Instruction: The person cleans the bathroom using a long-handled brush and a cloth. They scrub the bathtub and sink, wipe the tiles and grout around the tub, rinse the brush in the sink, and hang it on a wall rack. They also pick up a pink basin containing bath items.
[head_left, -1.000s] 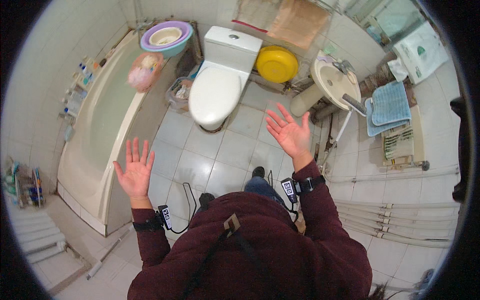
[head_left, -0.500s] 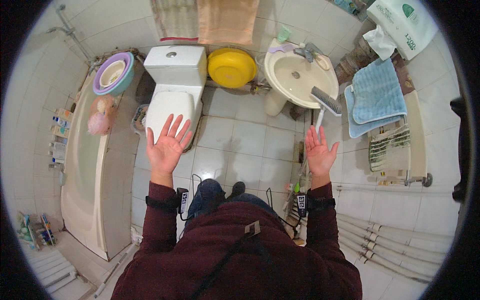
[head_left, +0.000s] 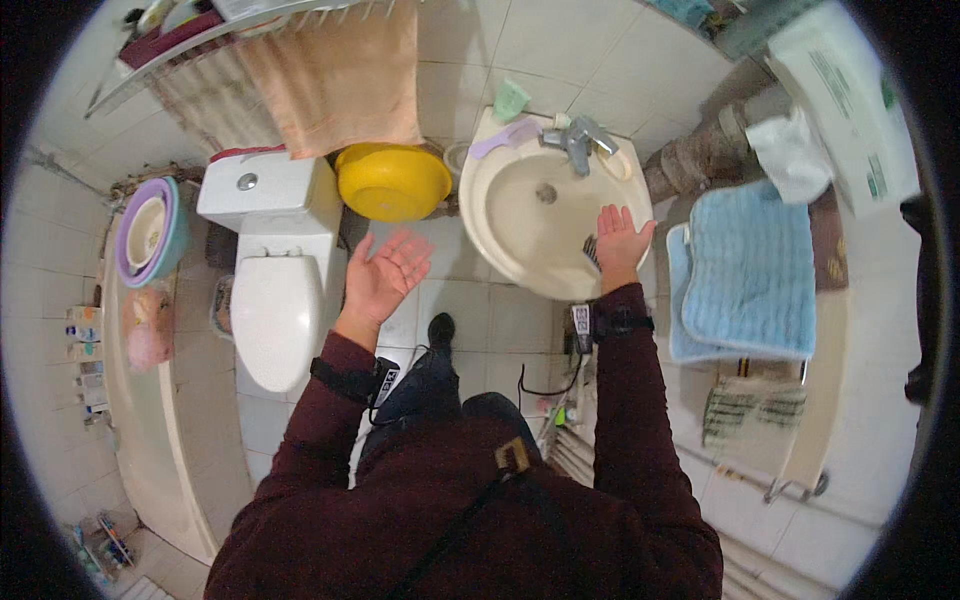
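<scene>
My left hand (head_left: 385, 278) is palm up above the floor, between the toilet and the washbasin, its fingers spread and slightly blurred. My right hand (head_left: 622, 242) is held over the right front part of the cream washbasin (head_left: 510, 265), palm up with the fingers stretched out. Neither hand holds anything. Beside my right hand, the grey bristles of a brush (head_left: 590, 250) show; the rest of it is hidden behind my hand and sleeve. At the basin's back are a chrome tap (head_left: 578, 145), a purple object (head_left: 505, 138) and a green cup (head_left: 510, 98).
A white toilet (head_left: 278, 320) and a yellow basin (head_left: 393, 182) stand to the left. Farther left, nested tubs (head_left: 150, 235) rest on the bathtub (head_left: 165, 440). Blue towels (head_left: 750, 270) hang at the right, below a tissue pack (head_left: 850, 115). Pipes (head_left: 575, 460) run along the lower right.
My body has moved closer to the washbasin, which now appears larger. My right hand has come over the basin, covering most of the brush. Both hands stay open.
</scene>
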